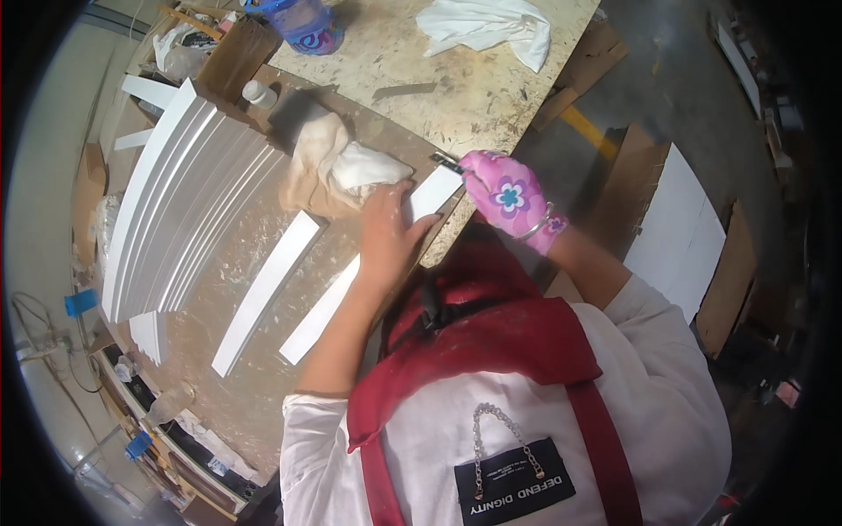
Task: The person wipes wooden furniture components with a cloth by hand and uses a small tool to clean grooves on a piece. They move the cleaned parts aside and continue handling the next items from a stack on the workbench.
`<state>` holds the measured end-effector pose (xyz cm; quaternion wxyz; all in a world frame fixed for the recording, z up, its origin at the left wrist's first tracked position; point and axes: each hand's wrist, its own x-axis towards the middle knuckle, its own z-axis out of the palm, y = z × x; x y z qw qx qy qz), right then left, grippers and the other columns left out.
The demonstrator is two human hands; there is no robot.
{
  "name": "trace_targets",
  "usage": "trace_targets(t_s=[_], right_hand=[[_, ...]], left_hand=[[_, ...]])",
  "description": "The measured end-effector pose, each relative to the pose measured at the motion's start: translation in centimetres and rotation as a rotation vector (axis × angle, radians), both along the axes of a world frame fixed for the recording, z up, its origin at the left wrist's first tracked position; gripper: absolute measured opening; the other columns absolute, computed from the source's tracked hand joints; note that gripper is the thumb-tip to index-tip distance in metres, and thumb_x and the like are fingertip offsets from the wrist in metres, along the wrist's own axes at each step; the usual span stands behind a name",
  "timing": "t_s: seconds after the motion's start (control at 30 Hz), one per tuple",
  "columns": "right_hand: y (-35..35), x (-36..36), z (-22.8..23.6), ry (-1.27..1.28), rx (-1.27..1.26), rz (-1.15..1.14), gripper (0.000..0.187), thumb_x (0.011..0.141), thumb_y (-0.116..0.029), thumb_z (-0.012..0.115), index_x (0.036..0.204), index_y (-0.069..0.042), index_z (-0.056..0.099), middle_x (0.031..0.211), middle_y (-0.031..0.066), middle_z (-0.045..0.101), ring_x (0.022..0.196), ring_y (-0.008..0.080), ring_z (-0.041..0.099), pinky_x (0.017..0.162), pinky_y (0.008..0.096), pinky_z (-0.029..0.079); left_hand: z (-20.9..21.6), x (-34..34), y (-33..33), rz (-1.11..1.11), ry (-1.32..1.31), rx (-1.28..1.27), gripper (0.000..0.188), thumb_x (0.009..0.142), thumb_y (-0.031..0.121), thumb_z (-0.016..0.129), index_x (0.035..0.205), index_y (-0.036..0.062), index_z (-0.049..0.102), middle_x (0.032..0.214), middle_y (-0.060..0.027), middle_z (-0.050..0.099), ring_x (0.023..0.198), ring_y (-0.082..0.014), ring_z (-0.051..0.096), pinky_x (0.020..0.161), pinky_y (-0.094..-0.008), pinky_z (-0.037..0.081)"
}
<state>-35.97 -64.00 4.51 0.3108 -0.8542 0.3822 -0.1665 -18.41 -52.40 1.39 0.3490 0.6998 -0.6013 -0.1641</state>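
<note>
A long white strip point(320, 314) lies aslant on the worktable and runs under my left hand to the table's right edge. My bare left hand point(388, 230) grips it near its upper part, thumb and fingers on either side. My right hand point(509, 193), in a pink glove with a flower pattern, is closed around a narrow dark tool point(448, 162). That tool is at the strip's far end; its exact kind is too small to make out. Touching my left fingertips is a crumpled white and tan cloth point(342, 167). A second white strip point(267, 294) lies to the left.
Several white strips stand in a stack point(175, 210) at the left. Farther back are a small white bottle point(259, 94), a blue tub point(307, 24), a flat thin scrap point(403, 90) and a white cloth point(487, 28). White panels point(674, 232) and cardboard stand at the right.
</note>
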Motion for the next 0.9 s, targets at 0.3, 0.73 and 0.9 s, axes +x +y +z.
trace_targets(t_s=[0.3,0.73,0.9], right_hand=[[0.5,1.1,-1.5,-0.052,0.305,-0.078,0.015,0.089,-0.017,0.058,0.096,-0.003,0.061,0.086,0.0168,0.066,0.08,0.0343,0.065,0.071,0.0393,0.051],[1.2,0.3,0.6,0.235,0.075,-0.023,0.016,0.087,-0.016,0.058,0.096,-0.005,0.051,0.087,0.0155,0.061,0.082,0.035,0.062,0.069,0.0414,0.049],[0.8,-0.9,-2.3,0.053,-0.056,0.194,0.016,0.088,-0.01,0.056,0.102,-0.004,0.053,0.094,0.0157,0.062,0.091,0.0324,0.062,0.074,0.0388,0.049]], left_hand=[[-0.7,0.2,0.2,0.045,0.012,-0.1,0.048,0.067,0.022,0.084,0.1,-0.0006,0.059,0.093,-0.0161,0.06,0.087,-0.0357,0.059,0.076,-0.0417,0.048],[-0.7,0.2,0.2,0.016,0.032,-0.068,0.049,0.067,0.018,0.082,0.104,0.0004,0.056,0.097,-0.0184,0.058,0.091,-0.0381,0.056,0.08,-0.0441,0.046],[-0.4,0.1,0.1,0.039,0.025,-0.114,0.045,0.067,0.019,0.084,0.098,0.0005,0.058,0.094,-0.0159,0.06,0.088,-0.0365,0.058,0.077,-0.0421,0.047]])
